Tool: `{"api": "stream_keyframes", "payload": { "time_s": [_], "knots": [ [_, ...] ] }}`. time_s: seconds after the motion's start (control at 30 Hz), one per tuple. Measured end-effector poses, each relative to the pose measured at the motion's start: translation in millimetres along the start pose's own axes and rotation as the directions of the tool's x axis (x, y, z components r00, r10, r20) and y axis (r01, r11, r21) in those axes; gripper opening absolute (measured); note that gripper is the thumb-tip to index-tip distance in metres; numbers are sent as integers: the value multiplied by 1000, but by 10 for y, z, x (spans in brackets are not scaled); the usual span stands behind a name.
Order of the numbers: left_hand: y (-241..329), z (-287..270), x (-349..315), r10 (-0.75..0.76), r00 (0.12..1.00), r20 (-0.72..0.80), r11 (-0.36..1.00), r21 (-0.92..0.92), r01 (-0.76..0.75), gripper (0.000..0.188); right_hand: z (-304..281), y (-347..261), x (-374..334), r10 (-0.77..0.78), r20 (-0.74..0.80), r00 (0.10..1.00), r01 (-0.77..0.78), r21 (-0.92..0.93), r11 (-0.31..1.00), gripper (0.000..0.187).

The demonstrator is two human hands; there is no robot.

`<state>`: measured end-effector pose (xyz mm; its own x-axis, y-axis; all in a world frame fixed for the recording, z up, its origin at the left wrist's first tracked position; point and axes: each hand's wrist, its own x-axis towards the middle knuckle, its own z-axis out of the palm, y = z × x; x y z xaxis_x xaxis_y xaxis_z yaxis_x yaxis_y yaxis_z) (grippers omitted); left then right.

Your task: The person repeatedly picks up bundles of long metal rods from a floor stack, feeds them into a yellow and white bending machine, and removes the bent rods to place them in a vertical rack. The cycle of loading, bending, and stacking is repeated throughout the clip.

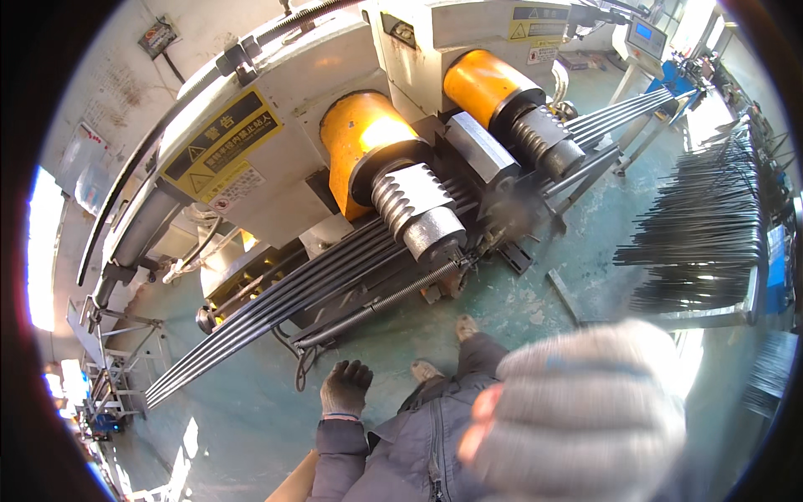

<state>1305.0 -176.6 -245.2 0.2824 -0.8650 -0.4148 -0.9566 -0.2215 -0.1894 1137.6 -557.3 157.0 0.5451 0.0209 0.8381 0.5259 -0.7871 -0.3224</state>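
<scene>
My left hand point(345, 390), in a grey glove with dark fingers, is held low in front of my body. Its fingers are curled in and nothing shows in them. Close to the camera, my right hand point(585, 410) looms large in a grey glove, smeared by motion, with pinkish bare fingertips at its left side. Whether it holds anything is hidden. Beyond the left hand, several long dark metal rods point(276, 308) lie side by side through a bending machine point(297, 159). Ridged steel rollers point(414, 201) stick out from its orange cylinders point(368, 134) above the rods.
At the right, a rack point(711, 320) bears a thick stack of dark thin rods point(703, 226). A control box with a blue screen point(645, 35) stands at the far right. Below the rollers runs a threaded bar point(376, 305). A metal stand point(125, 360) is at the left.
</scene>
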Motion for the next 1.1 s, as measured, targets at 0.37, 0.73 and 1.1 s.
{"api": "stream_keyframes", "payload": {
  "time_s": [0.37, 0.73, 1.1],
  "knots": [
    [-111, -111, -119, -744, 620, 247, -666, -334, -667, 20, 50, 170, 362, -297, -481, 825, 342, 8, 940, 11],
    [-291, -2257, -109, -930, 280, 238, -365, -514, -776, 60, 116, 1463, -1140, 960, 213, 184, -681, 732, -32, 22],
    [-1299, -3865, -681, -956, -163, -243, 284, -906, -315, 52, 606, 2423, -1142, 986, 43, 158, -533, 845, 48, 48]
  ]
}}
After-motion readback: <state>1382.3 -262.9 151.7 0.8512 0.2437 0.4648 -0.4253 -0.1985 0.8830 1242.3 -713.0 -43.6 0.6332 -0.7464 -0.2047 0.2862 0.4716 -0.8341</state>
